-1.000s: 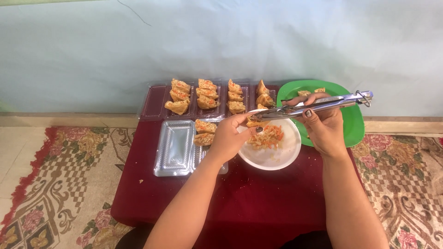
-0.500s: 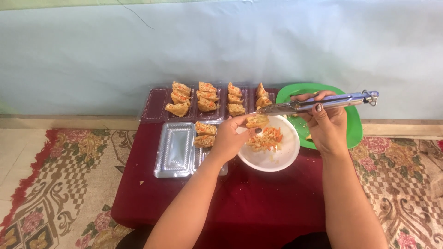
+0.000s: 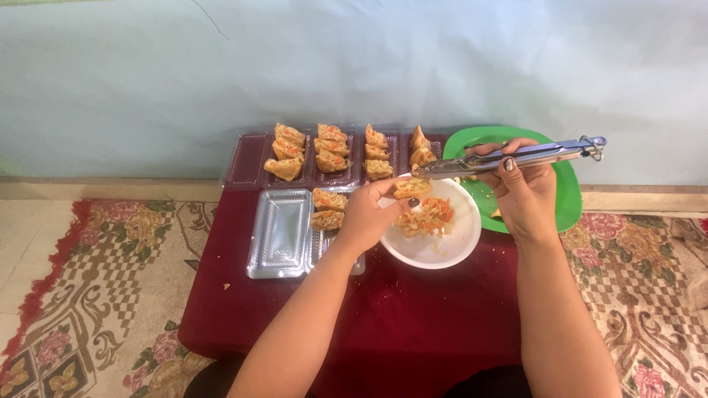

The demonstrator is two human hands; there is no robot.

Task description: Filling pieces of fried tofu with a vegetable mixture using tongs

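My left hand (image 3: 366, 217) pinches a small stuffed fried pastry (image 3: 412, 188) over the rim of a white bowl (image 3: 442, 251) that holds shredded orange-and-white filling (image 3: 426, 216). My right hand (image 3: 525, 191) grips metal tongs (image 3: 516, 156), held level, with their tips at the pastry. Behind the bowl sits a green plate (image 3: 564, 199).
A dark red low table (image 3: 398, 317) carries clear plastic trays: a back row (image 3: 247, 158) filled with several stuffed pastries (image 3: 332, 151), and a nearer tray (image 3: 280, 232) with two pastries (image 3: 328, 208) in its right part. A patterned rug (image 3: 88, 295) lies around; a pale wall is behind.
The pastry in my left hand has lifted from beside the bowl to above its rim. The tongs have risen slightly and their tips now meet the pastry.
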